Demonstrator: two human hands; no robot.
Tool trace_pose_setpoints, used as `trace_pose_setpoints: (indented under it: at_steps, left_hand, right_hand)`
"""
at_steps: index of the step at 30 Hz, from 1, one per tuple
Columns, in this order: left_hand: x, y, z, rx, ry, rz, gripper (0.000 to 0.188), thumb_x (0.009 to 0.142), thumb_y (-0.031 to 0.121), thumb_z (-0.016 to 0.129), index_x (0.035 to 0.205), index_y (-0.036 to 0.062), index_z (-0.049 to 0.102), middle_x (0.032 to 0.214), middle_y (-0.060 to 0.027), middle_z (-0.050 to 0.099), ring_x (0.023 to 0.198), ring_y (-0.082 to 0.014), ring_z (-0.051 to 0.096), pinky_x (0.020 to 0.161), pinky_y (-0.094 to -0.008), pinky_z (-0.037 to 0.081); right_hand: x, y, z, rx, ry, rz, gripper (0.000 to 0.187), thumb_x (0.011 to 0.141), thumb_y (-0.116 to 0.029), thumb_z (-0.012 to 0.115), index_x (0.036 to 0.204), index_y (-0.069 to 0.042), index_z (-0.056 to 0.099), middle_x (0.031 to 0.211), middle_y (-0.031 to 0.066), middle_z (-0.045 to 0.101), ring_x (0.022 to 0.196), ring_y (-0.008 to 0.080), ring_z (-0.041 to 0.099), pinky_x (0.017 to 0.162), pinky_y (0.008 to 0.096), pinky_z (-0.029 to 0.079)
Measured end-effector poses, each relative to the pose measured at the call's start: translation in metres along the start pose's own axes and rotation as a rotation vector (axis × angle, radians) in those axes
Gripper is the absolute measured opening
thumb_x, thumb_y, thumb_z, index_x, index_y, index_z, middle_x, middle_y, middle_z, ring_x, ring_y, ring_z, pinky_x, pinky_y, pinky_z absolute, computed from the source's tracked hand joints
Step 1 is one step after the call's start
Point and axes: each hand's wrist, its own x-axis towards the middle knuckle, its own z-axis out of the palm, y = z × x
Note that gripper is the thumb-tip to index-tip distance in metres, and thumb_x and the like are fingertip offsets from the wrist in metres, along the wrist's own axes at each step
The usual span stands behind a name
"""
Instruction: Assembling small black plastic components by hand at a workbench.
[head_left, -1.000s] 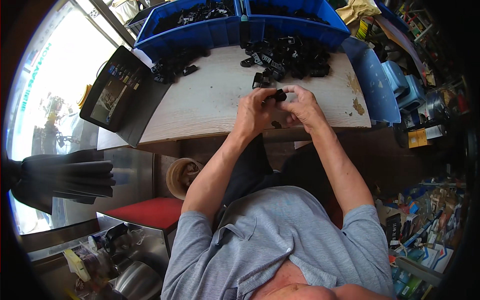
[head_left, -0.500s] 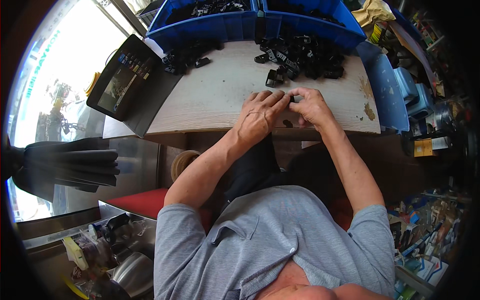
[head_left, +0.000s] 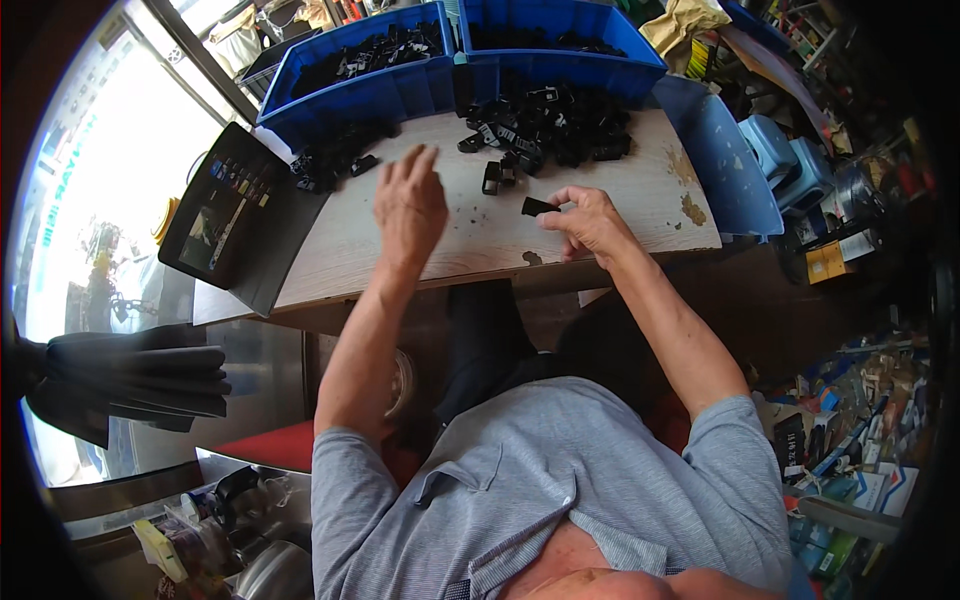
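L hand (head_left: 410,205) is upper ctr-left of frame, over the table (head_left: 325,262), back of hand to the cam, fingers stretched up & slightly apart in a loose, wide pose; forearm runs down to lower ctr-left, elbow bent. R hand (head_left: 595,225) is right of ctr, narrow pinch w/ thumb & index holding a black pc (head_left: 540,206) by its right end; pc juts left, over the table's front half. Other R fingers curl under, partly hidden; R forearm slants to lower right. Tabletop is pale wood-grain, w/ worn brown patches near the right edge & a dark one by the front edge, just below the R hand. Room: bright window (head_left: 110,190) far left, dark curtain (head_left: 140,370) below it, red surface (head_left: 265,445) lower left, mixed clutter (head_left: 850,450) lower right. Big heap of black pcs (head_left: 570,125) sits upper ctr; a boxy black pc (head_left: 491,178) lies btwn heap & R hand. Smaller heap (head_left: 325,165) is upper left, w/ a loose pc (head_left: 364,164) just left of the L fingertips. Behind the heaps, 2 blue bins (head_left: 365,98) w/ black pcs block the table's far side. Tablet (head_left: 225,205) stands tilted at the table's left end; light-blue tray (head_left: 735,165) is by its right end.
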Motion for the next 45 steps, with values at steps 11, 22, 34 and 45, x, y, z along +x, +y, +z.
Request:
trace_pose_setpoints:
  at_steps: [11, 22, 34, 45]
  left_hand:
    - [0.017, -0.120, 0.005, 0.363, -0.278, -0.096, 0.032, 0.089, 0.008, 0.058, 0.116, 0.0140, 0.074, 0.108, -0.0121, 0.071, 0.102, -0.0339, 0.067, 0.087, -0.0424, 0.055]
    - [-0.008, -0.071, -0.010, -0.078, -0.099, -0.219, 0.015, 0.087, 0.007, 0.068, 0.101, 0.0079, 0.073, 0.092, -0.0137, 0.071, 0.083, -0.0312, 0.070, 0.077, -0.0390, 0.055]
    - [-0.019, -0.067, -0.006, 0.164, -0.121, -0.125, 0.013, 0.085, 0.016, 0.074, 0.090, 0.0064, 0.067, 0.086, -0.0110, 0.071, 0.089, -0.0341, 0.065, 0.079, -0.0451, 0.051]
    - [-0.034, -0.006, 0.002, -1.020, -0.006, -0.698, 0.024, 0.098, 0.003, 0.065, 0.120, -0.0033, 0.063, 0.100, -0.0085, 0.070, 0.089, -0.0157, 0.071, 0.073, -0.0276, 0.059]
  right_hand:
    - [0.016, 0.022, -0.150, 0.335, 0.764, -0.053, 0.041, 0.084, -0.015, 0.079, 0.121, -0.004, 0.064, 0.064, 0.0060, 0.055, 0.055, 0.0193, 0.062, 0.056, 0.0384, 0.062]
    - [0.043, 0.006, -0.106, 0.021, 0.458, -0.035, 0.052, 0.087, -0.017, 0.075, 0.137, -0.012, 0.060, 0.063, 0.0011, 0.052, 0.051, 0.0127, 0.056, 0.050, 0.0310, 0.057]
    - [0.071, 0.002, -0.084, -0.241, 0.485, -0.052, 0.035, 0.086, -0.021, 0.078, 0.116, -0.006, 0.069, 0.086, 0.0073, 0.069, 0.050, 0.0116, 0.056, 0.043, 0.0285, 0.050]
    - [0.035, 0.014, -0.087, 0.167, 0.344, 0.046, 0.021, 0.084, -0.019, 0.080, 0.090, -0.009, 0.063, 0.053, -0.0013, 0.050, 0.045, 0.0125, 0.055, 0.045, 0.0331, 0.055]
